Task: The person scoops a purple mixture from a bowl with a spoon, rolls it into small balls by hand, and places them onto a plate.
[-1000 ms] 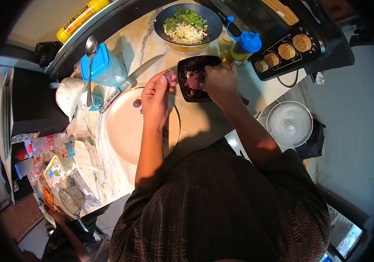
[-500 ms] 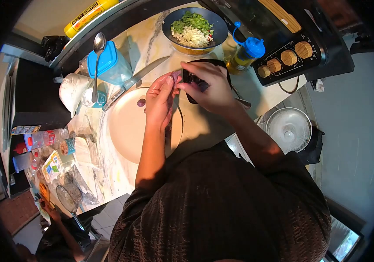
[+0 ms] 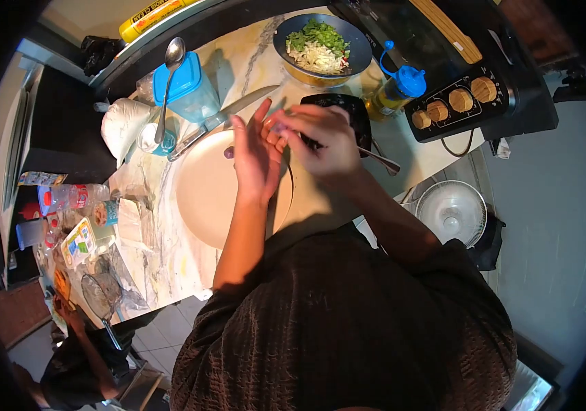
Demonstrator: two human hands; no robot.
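My left hand [image 3: 257,161] is raised over the round beige board [image 3: 200,198], thumb and fingers apart, palm turned toward my right hand. The right hand [image 3: 326,140] pinches a small purple shallot [image 3: 278,128], slightly blurred, close by the left fingertips. Another shallot [image 3: 229,153] lies on the board, left of my left wrist. Behind the right hand sits a black bowl [image 3: 353,113], partly hidden by it. A knife [image 3: 238,104] lies along the board's far edge.
A dark bowl [image 3: 365,58] of chopped greens and pale shreds stands at the back, near a blue-capped oil bottle [image 3: 402,85]. A blue-lidded container [image 3: 194,96] is at back left. A metal strainer [image 3: 450,214] is right; another person's arm [image 3: 91,349] shows lower left.
My left thumb and fingers have spread apart from the shallot, which is now in the right fingers. The view has shifted slightly, moving the counter things right.
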